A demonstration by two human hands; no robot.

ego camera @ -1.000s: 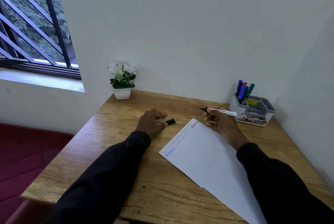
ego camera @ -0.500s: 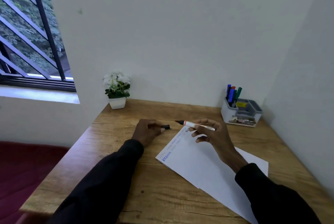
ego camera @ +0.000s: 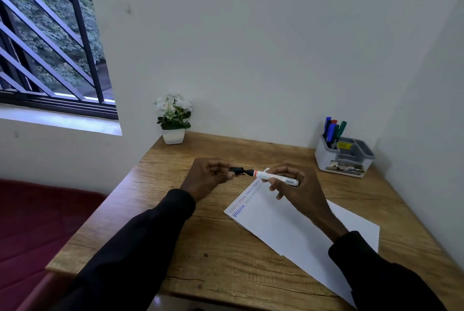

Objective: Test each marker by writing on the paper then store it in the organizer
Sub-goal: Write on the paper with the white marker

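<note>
Marker (ego camera: 275,177) handling: the white barrel lies roughly level above the top edge of the paper (ego camera: 288,225), its black tip pointing left toward the cap (ego camera: 237,170).

Left to right:

1. Left hand (ego camera: 209,176): fingers pinched together on the small black cap, which is held just off the marker tip, touching it or nearly so; the exact gap cannot be told.
2. Right hand (ego camera: 298,191): fingers closed around the rear half of the barrel, thumb on the near side.
3. Organizer (ego camera: 345,160): stands at the far right corner of the desk (ego camera: 175,248), well apart from both hands, with several markers upright in its left compartment.

Handling judgement: the marker should be light and rigid, with a smooth plastic barrel that may slip under a loose grip. Hold it mid-barrel, away from the inked tip. The cap is small and easily dropped, so pinch it at its sides and press it on in line with the barrel. The paper is thin and limp and may shift under writing pressure.
</note>
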